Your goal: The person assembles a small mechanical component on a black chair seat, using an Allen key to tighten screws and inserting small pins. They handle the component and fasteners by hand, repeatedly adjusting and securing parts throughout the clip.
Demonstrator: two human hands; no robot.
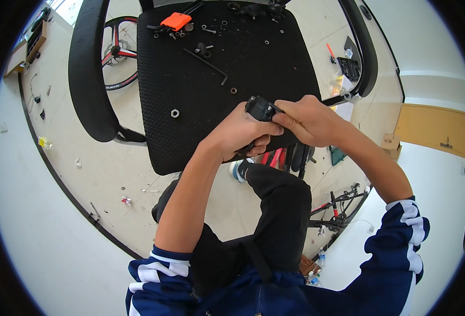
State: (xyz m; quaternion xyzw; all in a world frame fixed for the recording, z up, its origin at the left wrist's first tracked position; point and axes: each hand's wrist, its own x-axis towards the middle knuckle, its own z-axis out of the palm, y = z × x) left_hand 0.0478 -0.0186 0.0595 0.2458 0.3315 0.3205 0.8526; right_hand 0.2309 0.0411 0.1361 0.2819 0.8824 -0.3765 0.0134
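Surface: black office chair seat [227, 58], padded, with a fine dimpled texture, serving as the work surface; curved black armrests [87, 79] on either side. Room: pale hard floor [85, 174] with scattered scraps, white walls, a tan panel at right.

On the seat: orange-handled multi-tool [175, 21] at the far edge, a long black hex key [209, 64] bent at one end, a steel hex nut [175, 113], a small brown washer [233, 90], loose bolts and washers [219, 25] near the top.

Around: bicycle wheel [120, 52] with red-and-black spokes flat on the floor beyond the left armrest; bicycle frame [338, 208] lying at lower right; plastic bottles beside it.

Held item: small black blocky component [261, 109], hard plastic or metal, above the seat's near edge. Left hand [243, 131] has its grip closed round it from below; right hand [309, 118] pinches its right side, fingers closed.
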